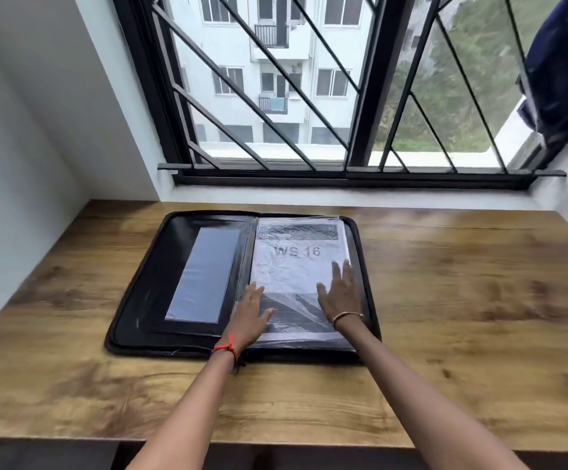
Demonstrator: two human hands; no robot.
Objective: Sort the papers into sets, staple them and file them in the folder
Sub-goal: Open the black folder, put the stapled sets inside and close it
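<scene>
Folder: here's the black zip folder, lying open and flat in the centre of the frame, with a soft padded rim and rounded corners.
Left half: a long clear pocket, glossy, holds a pale bluish sheet.
Right half: a white paper with a grey band across the top and "WS 16" printed large, dark blocks lower down.
Sleeve: a clear plastic sleeve lies over that paper, crinkled and shiny, one corner lifting near the lower middle.
Left hand: flat on the sleeve by the folder's spine, fingers straight and spread, gripping nothing; a red thread is tied at the wrist.
Right hand: palm down on the right side of the sleeve, fingers straight and pointing up the frame, holding nothing; a thin beaded bracelet sits on the wrist.
Table: brown wood grain, matte, filling the lower frame.
Top of frame: a window with black diagonal bars; dark blue cloth hangs at the upper right.
</scene>
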